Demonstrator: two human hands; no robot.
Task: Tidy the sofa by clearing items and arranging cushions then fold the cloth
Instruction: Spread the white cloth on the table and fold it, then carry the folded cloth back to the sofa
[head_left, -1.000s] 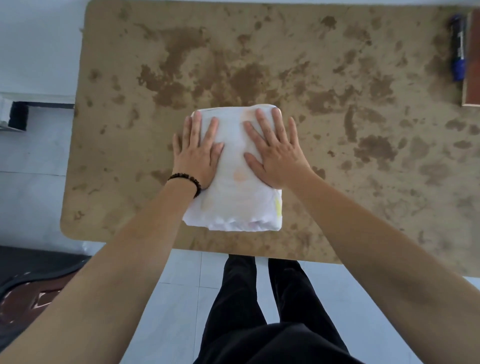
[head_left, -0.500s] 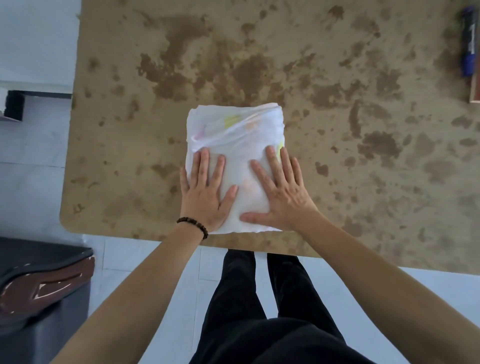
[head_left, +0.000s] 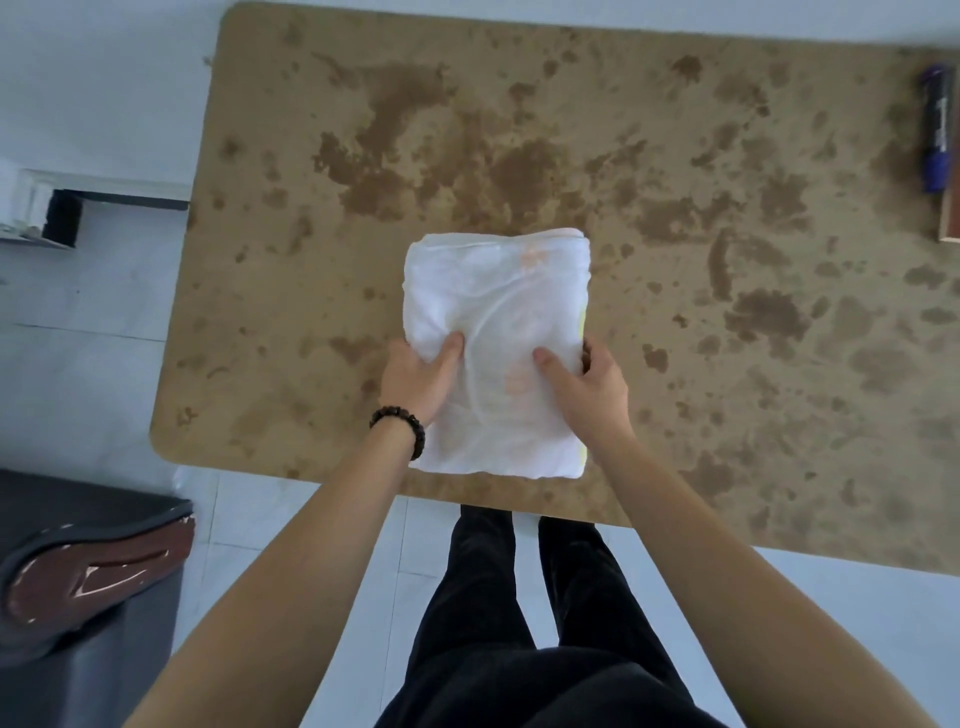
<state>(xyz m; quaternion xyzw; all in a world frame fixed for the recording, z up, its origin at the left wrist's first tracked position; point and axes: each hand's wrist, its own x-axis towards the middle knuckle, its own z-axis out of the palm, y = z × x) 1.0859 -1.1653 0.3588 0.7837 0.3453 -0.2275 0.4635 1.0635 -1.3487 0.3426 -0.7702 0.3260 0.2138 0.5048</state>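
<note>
A white cloth (head_left: 498, 306) with faint orange and yellow print lies folded into a thick rectangle near the front edge of the stained brown table (head_left: 727, 322). My left hand (head_left: 418, 379), with a dark bead bracelet at the wrist, grips the cloth's left side, thumb on top and fingers tucked under. On the cloth's right side my right hand (head_left: 587, 387) grips the same way. Both hands hold the near half of the bundle.
A blue marker (head_left: 936, 127) lies at the table's far right beside a wooden-edged object (head_left: 950, 213). A dark sofa arm with brown trim (head_left: 88, 566) stands at the lower left. White tiled floor surrounds the table; my dark trousers show below.
My hands went from lying flat on the cloth, sliding back toward me, to gripping its left and right sides with thumbs on top.
</note>
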